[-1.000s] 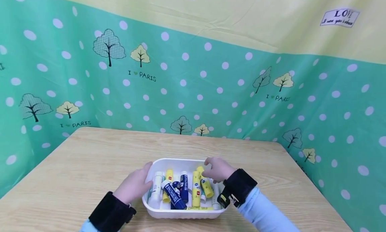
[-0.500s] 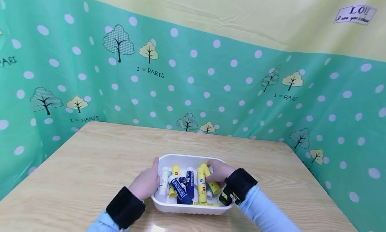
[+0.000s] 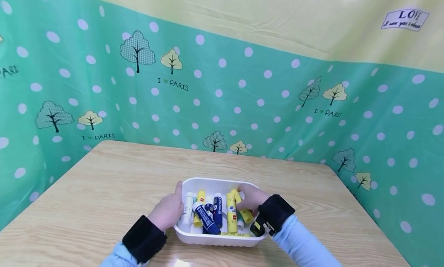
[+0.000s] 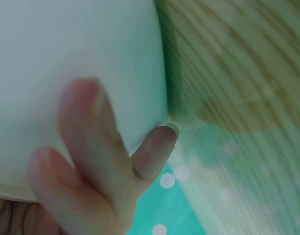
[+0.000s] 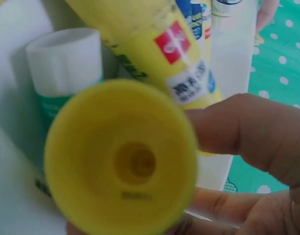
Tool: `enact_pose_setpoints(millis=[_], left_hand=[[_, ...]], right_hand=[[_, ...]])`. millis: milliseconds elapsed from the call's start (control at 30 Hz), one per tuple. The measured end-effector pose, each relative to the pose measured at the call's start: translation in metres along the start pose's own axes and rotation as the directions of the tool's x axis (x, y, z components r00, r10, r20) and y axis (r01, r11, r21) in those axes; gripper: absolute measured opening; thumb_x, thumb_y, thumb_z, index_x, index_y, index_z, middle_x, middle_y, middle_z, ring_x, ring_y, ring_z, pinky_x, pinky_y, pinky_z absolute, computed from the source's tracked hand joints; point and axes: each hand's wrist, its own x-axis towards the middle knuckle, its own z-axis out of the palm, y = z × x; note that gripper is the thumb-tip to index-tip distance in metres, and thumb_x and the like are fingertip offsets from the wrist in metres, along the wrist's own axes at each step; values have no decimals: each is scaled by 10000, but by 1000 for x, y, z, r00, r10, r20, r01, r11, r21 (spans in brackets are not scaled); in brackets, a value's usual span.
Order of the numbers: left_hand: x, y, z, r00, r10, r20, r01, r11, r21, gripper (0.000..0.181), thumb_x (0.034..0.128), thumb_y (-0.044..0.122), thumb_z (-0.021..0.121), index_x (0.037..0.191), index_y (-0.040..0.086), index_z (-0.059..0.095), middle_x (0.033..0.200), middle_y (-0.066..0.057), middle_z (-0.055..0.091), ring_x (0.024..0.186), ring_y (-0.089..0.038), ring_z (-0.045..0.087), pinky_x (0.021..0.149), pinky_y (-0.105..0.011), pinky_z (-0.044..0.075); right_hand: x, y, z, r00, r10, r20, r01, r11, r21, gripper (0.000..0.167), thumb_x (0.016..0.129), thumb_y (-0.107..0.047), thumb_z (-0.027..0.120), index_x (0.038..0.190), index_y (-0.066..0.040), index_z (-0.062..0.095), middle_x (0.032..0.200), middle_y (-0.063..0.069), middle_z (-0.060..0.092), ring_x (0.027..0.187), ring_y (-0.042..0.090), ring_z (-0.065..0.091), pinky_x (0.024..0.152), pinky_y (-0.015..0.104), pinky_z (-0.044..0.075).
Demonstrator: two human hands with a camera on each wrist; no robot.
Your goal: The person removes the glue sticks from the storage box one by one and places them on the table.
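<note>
With our left hand [image 3: 168, 210] we hold the left wall of a white plastic tray [image 3: 222, 240], fingers slightly bent against it, on a pale wood-grain table [image 3: 121, 178]. Our right hand [image 3: 254, 197] pinches a yellow cylindrical glue stick [image 3: 247, 216] between thumb and fingers, inside the tray's right half.

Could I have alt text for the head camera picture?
A person's right hand has a yellow glue stick in its grip, inside a white tub of glue sticks; the left hand holds the tub's side. Behind the wood-grain table hangs a green, polka-dotted cloth.
</note>
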Motion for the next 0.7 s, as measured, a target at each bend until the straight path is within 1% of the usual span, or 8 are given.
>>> enact_pose_setpoints(millis=[67, 133, 267, 333, 400, 533, 633, 700], left_hand=[[1, 0, 0, 1000, -1, 1, 1, 1000, 7, 569, 843, 42, 363, 1324, -110, 101, 628, -120, 512, 458, -139, 461, 402, -229, 364], [1, -1, 0, 1000, -4, 4, 4, 1000, 12, 573, 842, 45, 365, 1325, -108, 98, 615, -109, 502, 453, -138, 456, 401, -231, 361], [0, -1, -1, 1000, -9, 14, 8, 1000, 22, 584, 841, 53, 372, 1327, -107, 91, 611, -103, 498, 452, -138, 453, 401, -237, 355], [-1, -1, -2, 1000, -8, 13, 8, 1000, 25, 588, 838, 54, 377, 1326, -109, 91, 623, -109, 505, 459, -140, 457, 403, -237, 357], [-1, -1, -3, 1000, -11, 10, 11, 1000, 26, 588, 836, 53, 377, 1324, -111, 93, 636, -119, 511, 465, -144, 461, 405, -238, 359], [-1, 0, -5, 1000, -17, 13, 17, 999, 33, 585, 839, 53, 373, 1324, -111, 91, 624, -113, 504, 462, -145, 461, 407, -241, 359], [0, 1, -5, 1000, -16, 22, 15, 999, 39, 584, 841, 58, 369, 1325, -112, 89, 603, -103, 496, 455, -146, 460, 407, -243, 357], [-1, 0, -5, 1000, -15, 24, 14, 999, 42, 583, 841, 60, 369, 1324, -113, 92, 625, -116, 510, 468, -148, 469, 411, -243, 361]], right_hand=[[-1, 0, -3, 1000, -3, 1, 3, 1000, 2, 557, 734, -116, 626, 1240, -69, 398, 952, 109, 527, 605, 181, 556, 462, 281, 486], [-3, 1, -6, 1000, -14, 0, 14, 1000, 6, 566, 739, -124, 621, 1253, -74, 389, 921, 110, 537, 608, 179, 552, 470, 280, 487], [-9, 2, -17, 998, -65, -17, 66, 998, 22, 565, 758, -150, 610, 1266, -84, 372, 852, 103, 542, 616, 174, 547, 474, 272, 483], [-15, 4, -23, 994, -95, -45, 97, 994, 44, 557, 766, -162, 606, 1267, -104, 369, 833, 102, 538, 631, 169, 541, 477, 264, 480], [-22, 5, -28, 989, -122, -86, 130, 988, 89, 554, 775, -165, 599, 1273, -123, 361, 834, 103, 531, 645, 170, 532, 483, 264, 481], [-40, 14, -36, 970, -179, -168, 212, 955, 206, 592, 795, -153, 572, 1317, -133, 296, 834, 117, 507, 665, 174, 518, 507, 285, 490], [-54, 28, -40, 959, -188, -210, 241, 933, 266, 620, 815, -165, 548, 1344, -134, 226, 859, 123, 494, 687, 170, 514, 523, 292, 487], [-60, 38, -42, 956, -170, -240, 237, 930, 282, 628, 824, -178, 537, 1351, -133, 199, 869, 122, 487, 693, 165, 509, 527, 291, 483]])
